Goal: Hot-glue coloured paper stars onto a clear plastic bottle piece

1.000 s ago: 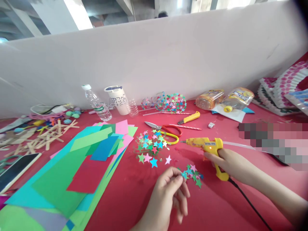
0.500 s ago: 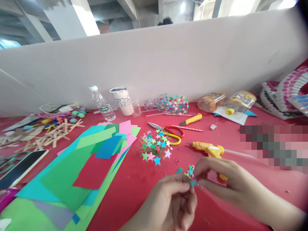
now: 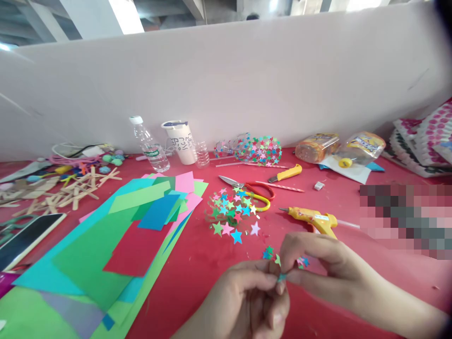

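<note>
Between thumb and fingertips, my left hand (image 3: 250,296) pinches a small teal paper star (image 3: 281,278). My right hand (image 3: 325,268) meets it from the other side, its thumb and finger closed at the star's edge. Fingertips cover most of the star. Just beyond them lie a few loose stars, among them a green star (image 3: 270,250). Farther off, a dense cluster of multicoloured stars (image 3: 229,207) sits on the red tabletop (image 3: 190,292). A yellow glue gun (image 3: 310,217) lies behind my right hand.
Coloured paper sheets (image 3: 88,254) spread at left, near a phone (image 3: 31,240) and wooden sticks (image 3: 77,188). Scissors (image 3: 263,189) and a yellow cutter (image 3: 287,173) lie mid-table. Along the white wall stand a water bottle (image 3: 151,150), a cup (image 3: 181,143) and a star-covered bottle (image 3: 257,149).
My right thumb and finger have moved in and closed at the teal star in my left hand. The view has tilted down and shifted slightly left.
</note>
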{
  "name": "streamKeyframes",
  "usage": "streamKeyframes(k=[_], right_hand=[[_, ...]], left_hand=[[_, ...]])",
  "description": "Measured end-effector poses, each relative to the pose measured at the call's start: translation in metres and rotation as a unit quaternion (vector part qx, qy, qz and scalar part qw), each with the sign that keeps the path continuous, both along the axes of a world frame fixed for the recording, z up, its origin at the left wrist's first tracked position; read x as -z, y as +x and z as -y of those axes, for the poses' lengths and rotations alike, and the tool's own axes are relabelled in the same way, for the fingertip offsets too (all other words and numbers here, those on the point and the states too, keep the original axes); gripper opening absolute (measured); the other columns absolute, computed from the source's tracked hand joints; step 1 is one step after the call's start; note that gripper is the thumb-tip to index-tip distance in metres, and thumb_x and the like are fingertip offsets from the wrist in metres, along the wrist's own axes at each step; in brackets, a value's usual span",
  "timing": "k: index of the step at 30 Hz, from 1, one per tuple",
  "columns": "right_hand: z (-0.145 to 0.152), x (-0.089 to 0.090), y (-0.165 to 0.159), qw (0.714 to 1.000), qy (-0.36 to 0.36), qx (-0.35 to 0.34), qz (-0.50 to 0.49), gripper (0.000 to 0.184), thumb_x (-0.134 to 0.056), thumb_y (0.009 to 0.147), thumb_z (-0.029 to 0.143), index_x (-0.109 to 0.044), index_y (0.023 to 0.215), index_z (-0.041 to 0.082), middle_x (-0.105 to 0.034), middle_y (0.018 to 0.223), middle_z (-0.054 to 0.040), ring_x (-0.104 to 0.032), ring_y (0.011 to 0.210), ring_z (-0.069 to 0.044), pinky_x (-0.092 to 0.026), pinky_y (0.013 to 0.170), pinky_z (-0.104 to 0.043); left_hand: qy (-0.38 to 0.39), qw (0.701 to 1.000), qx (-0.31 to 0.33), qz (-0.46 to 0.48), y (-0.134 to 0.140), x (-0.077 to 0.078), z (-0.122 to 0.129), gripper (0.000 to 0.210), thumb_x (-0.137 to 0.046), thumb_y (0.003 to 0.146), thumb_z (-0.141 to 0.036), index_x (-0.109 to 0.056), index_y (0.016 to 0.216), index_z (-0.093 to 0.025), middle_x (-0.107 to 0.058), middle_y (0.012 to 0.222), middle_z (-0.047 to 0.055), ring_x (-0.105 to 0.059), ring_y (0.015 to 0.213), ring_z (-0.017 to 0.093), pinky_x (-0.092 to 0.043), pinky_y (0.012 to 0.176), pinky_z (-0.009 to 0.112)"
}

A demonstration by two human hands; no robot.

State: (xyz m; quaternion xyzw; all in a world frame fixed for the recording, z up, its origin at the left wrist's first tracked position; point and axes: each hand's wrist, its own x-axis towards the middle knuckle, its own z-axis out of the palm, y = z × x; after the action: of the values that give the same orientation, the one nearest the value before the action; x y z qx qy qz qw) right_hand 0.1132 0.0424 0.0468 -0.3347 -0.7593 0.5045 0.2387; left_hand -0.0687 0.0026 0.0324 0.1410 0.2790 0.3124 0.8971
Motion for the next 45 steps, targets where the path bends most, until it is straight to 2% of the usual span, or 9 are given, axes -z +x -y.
streamKeyframes(k=[3, 5, 6, 10, 12, 18, 26, 34, 45], right_hand=[[-0.007, -0.006, -0.006, 1.0, 0.015, 0.012, -0.007, 0.01, -0.058, 0.091, 0.027, -0.061, 0.082, 0.022, -0.064, 0.077, 0.0026, -0.059, 0.072, -0.011, -0.048, 0.068, -0.021], [-0.016, -0.011, -0.01, 0.997, 0.068, 0.027, -0.003, 0.012, -0.058, 0.09, 0.023, -0.059, 0.078, 0.021, -0.061, 0.071, 0.0039, -0.056, 0.066, -0.009, -0.046, 0.063, -0.019], [-0.02, -0.014, -0.013, 0.994, 0.107, 0.026, 0.004, 0.011, -0.058, 0.089, 0.021, -0.059, 0.078, 0.021, -0.06, 0.071, 0.0039, -0.055, 0.064, -0.009, -0.045, 0.061, -0.019], [-0.038, -0.019, -0.023, 0.965, 0.255, -0.033, 0.045, 0.012, -0.056, 0.088, 0.012, -0.062, 0.087, 0.022, -0.06, 0.087, -0.0006, -0.057, 0.075, -0.011, -0.046, 0.065, -0.022], [-0.044, -0.016, -0.027, 0.954, 0.289, -0.059, 0.062, 0.014, -0.055, 0.088, 0.01, -0.062, 0.092, 0.022, -0.059, 0.095, -0.0026, -0.058, 0.083, -0.013, -0.047, 0.07, -0.024], [-0.048, 0.001, -0.034, 0.934, 0.347, -0.077, 0.045, 0.009, -0.053, 0.091, 0.014, -0.06, 0.091, 0.02, -0.061, 0.099, -0.0059, -0.054, 0.089, -0.017, -0.047, 0.078, -0.032], [-0.053, 0.007, -0.033, 0.934, 0.342, -0.101, 0.037, 0.01, -0.056, 0.09, 0.01, -0.058, 0.096, 0.018, -0.062, 0.1, -0.0051, -0.05, 0.088, -0.017, -0.043, 0.081, -0.032], [-0.055, 0.009, -0.032, 0.933, 0.341, -0.104, 0.049, 0.01, -0.055, 0.091, 0.012, -0.059, 0.097, 0.019, -0.062, 0.096, -0.0053, -0.051, 0.085, -0.017, -0.044, 0.077, -0.03], [-0.055, 0.01, -0.039, 0.94, 0.336, -0.062, 0.01, 0.012, -0.058, 0.086, 0.006, -0.062, 0.09, 0.016, -0.064, 0.088, -0.0037, -0.05, 0.08, -0.015, -0.046, 0.074, -0.028]], left_hand=[[0.055, 0.993, -0.024, -0.105, -0.003, -0.005, 0.004, 0.015, -0.048, 0.082, -0.027, -0.054, 0.072, -0.018, -0.047, 0.047, -0.004, -0.032, 0.029, 0.005, -0.018, 0.032, 0.018], [0.18, 0.935, -0.086, -0.291, -0.009, -0.008, 0.007, 0.02, -0.047, 0.087, -0.035, -0.056, 0.076, -0.021, -0.048, 0.05, -0.003, -0.034, 0.034, 0.007, -0.023, 0.035, 0.019], [0.273, 0.863, -0.133, -0.403, -0.012, -0.009, 0.007, 0.019, -0.049, 0.087, -0.035, -0.057, 0.077, -0.022, -0.051, 0.055, -0.001, -0.041, 0.04, 0.009, -0.03, 0.039, 0.021], [0.558, 0.41, -0.258, -0.674, -0.027, -0.006, 0.001, 0.02, -0.062, 0.08, -0.016, -0.066, 0.098, -0.024, -0.06, 0.105, 0.01, -0.057, 0.099, 0.025, -0.046, 0.086, 0.042], [0.583, 0.321, -0.246, -0.705, -0.03, -0.001, -0.005, 0.026, -0.062, 0.079, -0.012, -0.066, 0.104, -0.022, -0.05, 0.126, 0.014, -0.046, 0.119, 0.032, -0.038, 0.098, 0.052], [0.588, 0.299, -0.222, -0.718, -0.03, 0.01, -0.015, 0.027, -0.063, 0.079, -0.012, -0.066, 0.104, -0.019, -0.037, 0.142, 0.015, -0.034, 0.133, 0.036, -0.032, 0.105, 0.058], [0.593, 0.325, -0.223, -0.702, -0.032, 0.018, -0.018, 0.027, -0.061, 0.077, -0.005, -0.065, 0.099, -0.02, -0.032, 0.147, 0.014, -0.031, 0.135, 0.035, -0.031, 0.106, 0.058], [0.572, 0.354, -0.241, -0.699, -0.029, 0.024, -0.017, 0.029, -0.057, 0.077, -0.003, -0.061, 0.098, -0.022, -0.034, 0.147, 0.011, -0.034, 0.135, 0.034, -0.033, 0.105, 0.056], [0.565, 0.339, -0.251, -0.709, -0.027, 0.026, -0.018, 0.023, -0.059, 0.078, -0.006, -0.06, 0.094, -0.023, -0.041, 0.142, 0.009, -0.039, 0.132, 0.03, -0.035, 0.105, 0.051]])
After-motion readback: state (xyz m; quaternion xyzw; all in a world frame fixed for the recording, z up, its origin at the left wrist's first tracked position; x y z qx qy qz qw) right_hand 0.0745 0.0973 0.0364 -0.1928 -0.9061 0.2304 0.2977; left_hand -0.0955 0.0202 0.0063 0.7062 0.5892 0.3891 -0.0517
